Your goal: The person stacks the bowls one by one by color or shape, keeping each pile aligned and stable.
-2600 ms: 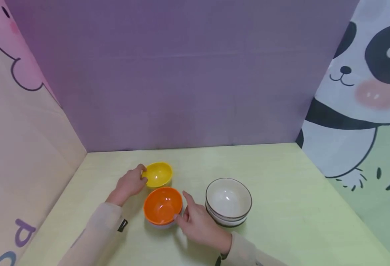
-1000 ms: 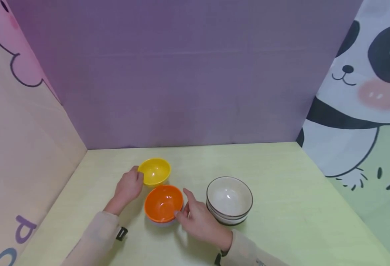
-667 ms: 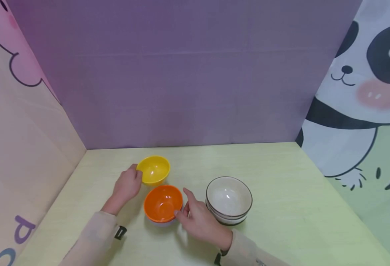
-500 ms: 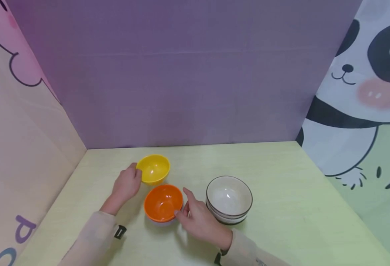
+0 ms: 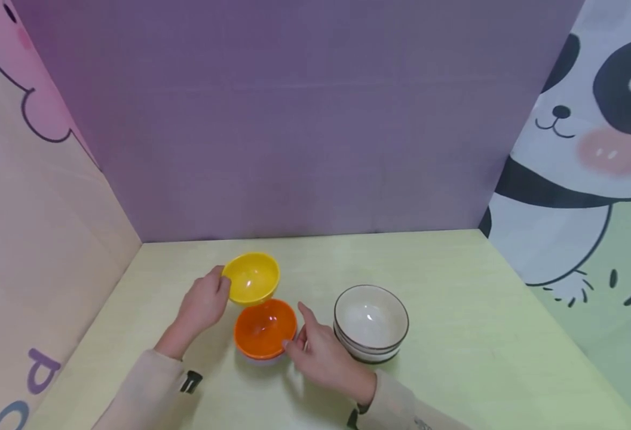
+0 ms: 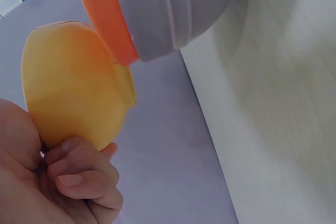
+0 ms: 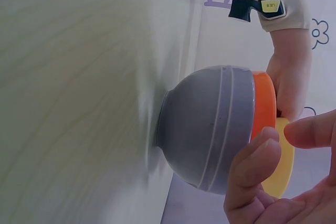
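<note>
My left hand (image 5: pixel 204 304) grips the yellow bowl (image 5: pixel 252 278) by its left side, thumb and curled fingers on the wall. In the left wrist view that yellow bowl (image 6: pixel 71 82) is tilted, and its base overlaps the rim of the orange bowl (image 5: pixel 265 329); contact there is uncertain. The orange bowl sits inside a grey bowl (image 7: pixel 202 124), which stands on the table. At their right side is my right hand (image 5: pixel 328 361), thumb at the orange rim and bent fingers (image 7: pixel 254 163) against the outside. The forefinger points away from the bowls.
A stack of white, dark-rimmed bowls (image 5: pixel 371 319) stands just right of my right hand. The pale table (image 5: pixel 482 334) meets a purple wall (image 5: pixel 305 131) at the back, with printed cloth panels (image 5: pixel 606 119) on the sides.
The yellow bowl first moved slightly left and away with my left hand. Since half a second ago it has come right and nearer, now overlapping the orange bowl's far rim. The right hand stays put.
</note>
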A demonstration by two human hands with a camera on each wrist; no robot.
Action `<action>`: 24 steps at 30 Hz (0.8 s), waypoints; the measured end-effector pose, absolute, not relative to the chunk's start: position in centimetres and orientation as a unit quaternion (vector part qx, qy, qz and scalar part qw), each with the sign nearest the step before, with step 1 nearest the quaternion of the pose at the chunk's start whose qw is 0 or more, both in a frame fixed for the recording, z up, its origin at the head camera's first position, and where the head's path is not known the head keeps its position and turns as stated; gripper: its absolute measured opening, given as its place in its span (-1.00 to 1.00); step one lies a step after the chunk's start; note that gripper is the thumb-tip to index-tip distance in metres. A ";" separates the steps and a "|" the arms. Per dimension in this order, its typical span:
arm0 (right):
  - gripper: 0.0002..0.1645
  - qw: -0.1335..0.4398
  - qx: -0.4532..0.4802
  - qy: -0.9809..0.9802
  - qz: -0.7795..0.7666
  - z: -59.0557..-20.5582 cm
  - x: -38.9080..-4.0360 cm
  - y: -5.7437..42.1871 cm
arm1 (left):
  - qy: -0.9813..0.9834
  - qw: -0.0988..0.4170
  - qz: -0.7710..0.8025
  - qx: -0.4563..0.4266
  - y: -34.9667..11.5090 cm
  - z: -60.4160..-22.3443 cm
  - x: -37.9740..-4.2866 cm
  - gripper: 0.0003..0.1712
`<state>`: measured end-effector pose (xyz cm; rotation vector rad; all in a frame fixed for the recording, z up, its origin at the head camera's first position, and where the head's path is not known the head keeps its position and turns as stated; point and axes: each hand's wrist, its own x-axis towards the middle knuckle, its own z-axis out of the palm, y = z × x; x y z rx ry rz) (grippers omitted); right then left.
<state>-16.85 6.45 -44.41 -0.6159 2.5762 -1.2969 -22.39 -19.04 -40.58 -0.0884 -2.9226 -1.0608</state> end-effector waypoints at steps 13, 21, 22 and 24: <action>-0.09 0.079 -0.223 0.865 -0.443 -44.3 -17.0 6.5 | -0.938 0.012 -0.344 -0.045 -18.6 -40.6 -20.8 -0.46; -0.11 0.077 -0.234 0.860 -0.446 -44.0 -17.2 6.5 | -0.938 0.008 -0.341 -0.061 -18.3 -40.5 -20.1 -0.48; -0.12 0.076 -0.235 0.860 -0.446 -43.9 -17.2 6.5 | -0.938 0.007 -0.340 -0.064 -18.2 -40.5 -19.9 -0.48; -0.13 0.073 -0.239 0.859 -0.447 -43.9 -17.2 6.6 | -0.938 0.003 -0.340 -0.067 -18.2 -40.5 -19.7 -0.49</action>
